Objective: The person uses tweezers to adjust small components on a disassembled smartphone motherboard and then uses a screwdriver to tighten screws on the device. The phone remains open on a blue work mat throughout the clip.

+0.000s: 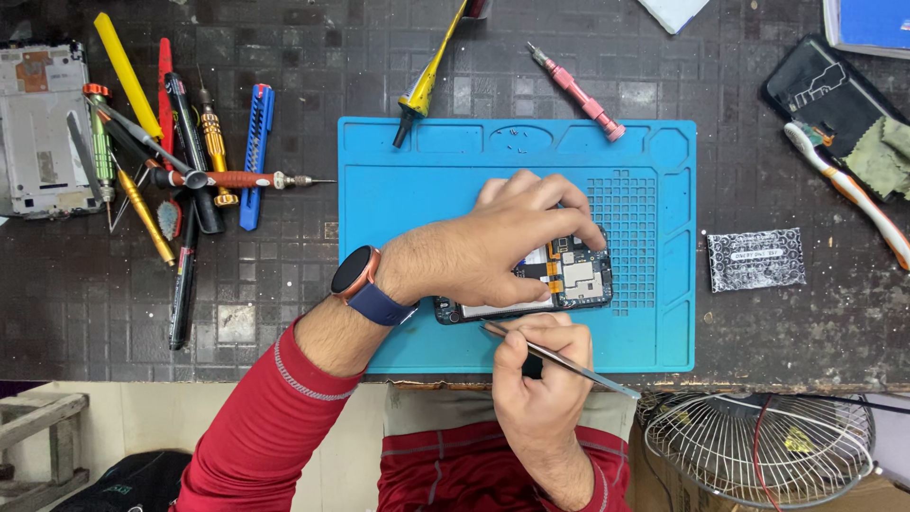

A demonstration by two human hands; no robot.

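Head view, largest first: one dark worktop (284,284) carries one blue repair mat (427,190), and on the mat lies one opened phone (578,280), circuit board showing. My left hand (512,242) is clamped over the phone, fingers curled on its top edge; I judge firm, even downward pressure matters so it cannot slide. My right hand (540,365) is closed around one pair of metal tweezers (559,358), tip at the phone's lower edge; a shallow angle seems safest. Beside the mat: one phone frame (38,123), one wire fan guard (758,450), one pink screwdriver (578,90), one patterned packet (755,258).
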